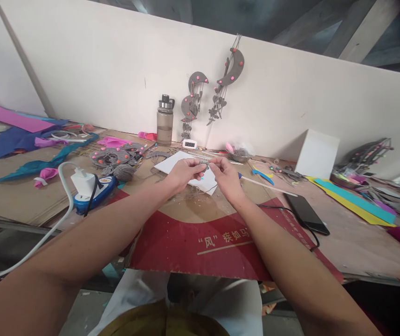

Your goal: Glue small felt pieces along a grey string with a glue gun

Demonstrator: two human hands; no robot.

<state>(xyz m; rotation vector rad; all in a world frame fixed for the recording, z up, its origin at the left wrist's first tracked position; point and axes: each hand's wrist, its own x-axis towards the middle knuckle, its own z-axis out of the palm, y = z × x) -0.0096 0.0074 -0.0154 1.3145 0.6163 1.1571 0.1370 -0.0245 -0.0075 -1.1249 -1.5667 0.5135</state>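
Observation:
My left hand (185,173) and my right hand (225,176) meet over a white sheet (172,163). Between their pinched fingertips is a small grey piece (204,163), too small to make out in detail. Thin grey cord hangs below the fingers and lies over the sheet. Under the sheet is a red and brown cardboard (186,242) at the table's front edge.
A bottle (165,122) and a small clock (189,144) stand by the wall, where grey crescent ornaments (237,70) hang. At left are a blue power strip (93,198) and felt; at right, a phone (306,213) with its cable and coloured strips (355,201).

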